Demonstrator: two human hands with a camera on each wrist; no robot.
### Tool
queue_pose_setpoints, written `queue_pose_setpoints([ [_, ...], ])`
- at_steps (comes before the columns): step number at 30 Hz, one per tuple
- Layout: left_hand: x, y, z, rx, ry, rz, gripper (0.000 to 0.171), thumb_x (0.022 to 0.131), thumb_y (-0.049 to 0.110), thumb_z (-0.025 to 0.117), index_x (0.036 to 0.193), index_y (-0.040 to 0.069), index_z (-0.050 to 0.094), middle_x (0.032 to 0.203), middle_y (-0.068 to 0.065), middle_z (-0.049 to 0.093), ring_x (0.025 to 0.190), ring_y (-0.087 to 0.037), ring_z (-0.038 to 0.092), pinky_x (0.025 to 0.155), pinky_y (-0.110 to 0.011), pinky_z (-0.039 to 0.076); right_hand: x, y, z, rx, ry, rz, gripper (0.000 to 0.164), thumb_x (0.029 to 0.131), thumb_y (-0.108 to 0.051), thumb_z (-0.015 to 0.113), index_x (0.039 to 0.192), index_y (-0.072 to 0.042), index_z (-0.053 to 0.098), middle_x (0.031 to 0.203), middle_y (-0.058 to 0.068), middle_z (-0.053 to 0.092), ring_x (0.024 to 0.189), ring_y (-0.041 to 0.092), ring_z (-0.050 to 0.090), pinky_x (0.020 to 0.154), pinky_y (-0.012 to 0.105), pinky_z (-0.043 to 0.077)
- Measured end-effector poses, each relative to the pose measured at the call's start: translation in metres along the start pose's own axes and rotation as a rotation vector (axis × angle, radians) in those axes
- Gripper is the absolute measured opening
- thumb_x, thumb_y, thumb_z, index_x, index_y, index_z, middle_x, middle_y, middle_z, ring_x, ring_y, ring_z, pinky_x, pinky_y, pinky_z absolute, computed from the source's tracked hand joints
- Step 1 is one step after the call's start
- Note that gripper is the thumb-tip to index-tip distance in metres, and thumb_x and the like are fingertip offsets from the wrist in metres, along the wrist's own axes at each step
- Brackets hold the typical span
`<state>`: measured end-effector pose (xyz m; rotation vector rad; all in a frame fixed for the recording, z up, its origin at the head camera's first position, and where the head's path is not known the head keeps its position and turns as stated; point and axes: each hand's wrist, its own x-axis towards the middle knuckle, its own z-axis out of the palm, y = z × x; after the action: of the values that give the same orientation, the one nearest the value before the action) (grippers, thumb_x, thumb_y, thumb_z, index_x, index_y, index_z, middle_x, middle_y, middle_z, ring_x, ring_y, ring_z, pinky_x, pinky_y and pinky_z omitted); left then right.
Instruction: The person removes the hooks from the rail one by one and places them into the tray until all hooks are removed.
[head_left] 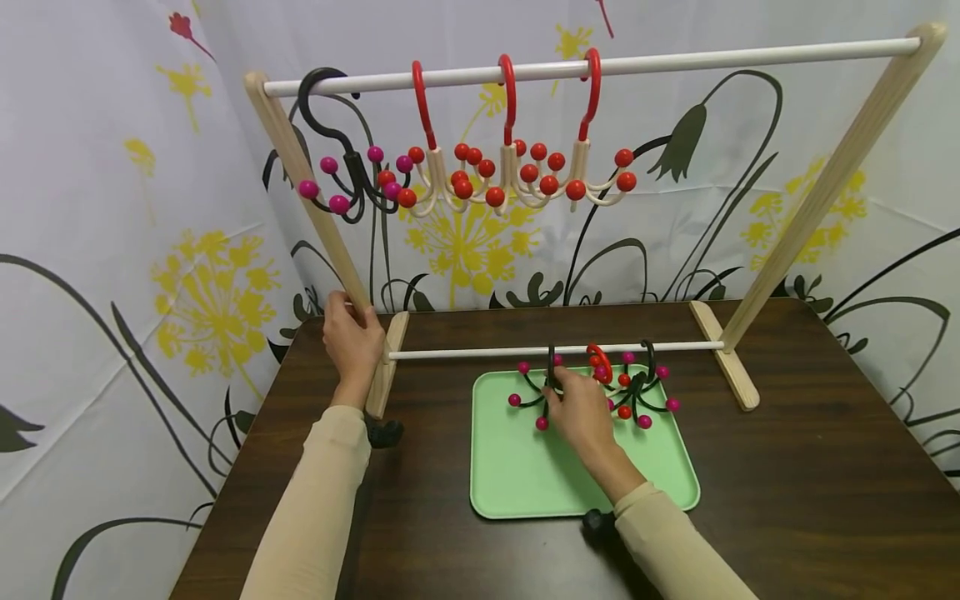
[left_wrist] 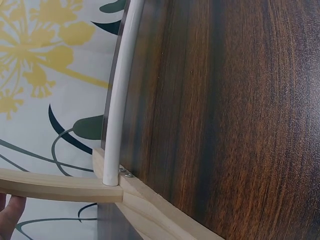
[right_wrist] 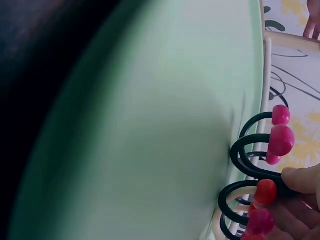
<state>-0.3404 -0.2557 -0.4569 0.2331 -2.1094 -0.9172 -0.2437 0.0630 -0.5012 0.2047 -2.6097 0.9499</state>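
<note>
Just below the frame's middle, my right hand (head_left: pixel 585 414) pinches a black hanger (head_left: pixel 551 367) between thumb and fingers, over the far part of the green tray (head_left: pixel 517 475). Right of my fingers lie a red-hooked hanger (head_left: pixel 606 365) and a second black hanger (head_left: pixel 637 387). Left of centre, my left hand (head_left: pixel 354 342) grips the wooden post (head_left: pixel 336 242). Across the top, four hangers (head_left: pixel 510 108) hang from the white rod (head_left: pixel 675 62).

Hanger balls (right_wrist: pixel 281 140) glossy plastic; tray (head_left: pixel 517 475) smooth plastic; rack post (head_left: pixel 334 242) matt wood; tabletop (head_left: pixel 840 467) wood-grained.

Seven hangers (head_left: pixel 509 167), one rack (head_left: pixel 828 190), one tray (head_left: pixel 517 471)
</note>
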Motion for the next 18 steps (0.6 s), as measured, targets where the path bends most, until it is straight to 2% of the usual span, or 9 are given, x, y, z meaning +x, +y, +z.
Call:
queue_pose_setpoints([
  [4, 0.0002, 0.0, 0.0011, -0.003, -0.001, 0.002, 0.023, 0.087, 0.009, 0.066, 0.103, 0.0, 0.053, 0.091, -0.017, 0.052, 0.079, -0.037, 0.054, 0.068, -0.055, 0.041, -0.0011, 0.0012, -0.0013, -0.023, 0.02, 0.013, 0.012, 0.082, -0.008, 0.078, 0.081, -0.007, 0.066, 0.074, 0.008, 0.069, 0.055, 0.017, 0.056, 0.05, 0.034, 0.043],
  [8, 0.0008, -0.0023, 0.0021, -0.006, -0.001, 0.007, 0.023, 0.087, 0.009, 0.066, 0.105, 0.0, 0.053, 0.091, -0.017, 0.052, 0.079, -0.036, 0.054, 0.068, -0.055, 0.041, -0.0011, 0.0027, -0.002, -0.017, 0.037, 0.013, 0.013, 0.082, -0.009, 0.078, 0.08, -0.008, 0.065, 0.074, 0.007, 0.069, 0.056, 0.016, 0.056, 0.051, 0.033, 0.043],
  [13, 0.0001, -0.004, 0.0024, -0.011, -0.005, 0.01, 0.024, 0.087, 0.01, 0.066, 0.105, 0.0, 0.053, 0.091, -0.017, 0.052, 0.079, -0.036, 0.054, 0.067, -0.055, 0.04, -0.0033, 0.0038, -0.0031, -0.012, 0.018, 0.013, 0.014, 0.083, -0.01, 0.078, 0.079, -0.01, 0.064, 0.073, 0.006, 0.068, 0.056, 0.016, 0.056, 0.05, 0.033, 0.043],
  [15, -0.0002, -0.0042, 0.0024, -0.012, -0.006, 0.01, 0.024, 0.087, 0.01, 0.066, 0.106, 0.0, 0.054, 0.091, -0.017, 0.052, 0.079, -0.036, 0.054, 0.067, -0.055, 0.04, -0.0047, 0.0035, -0.0039, -0.009, 0.013, 0.007, 0.013, 0.083, -0.01, 0.077, 0.081, -0.01, 0.064, 0.074, 0.007, 0.069, 0.057, 0.017, 0.058, 0.051, 0.034, 0.044],
  [18, 0.0, -0.0044, 0.0025, -0.01, -0.009, 0.01, 0.024, 0.088, 0.01, 0.066, 0.106, 0.0, 0.054, 0.091, -0.017, 0.052, 0.079, -0.036, 0.054, 0.067, -0.055, 0.041, -0.0066, 0.0023, -0.0071, -0.013, 0.014, -0.01, 0.011, 0.084, -0.009, 0.075, 0.093, -0.007, 0.07, 0.082, 0.012, 0.072, 0.062, 0.023, 0.064, 0.054, 0.039, 0.048],
])
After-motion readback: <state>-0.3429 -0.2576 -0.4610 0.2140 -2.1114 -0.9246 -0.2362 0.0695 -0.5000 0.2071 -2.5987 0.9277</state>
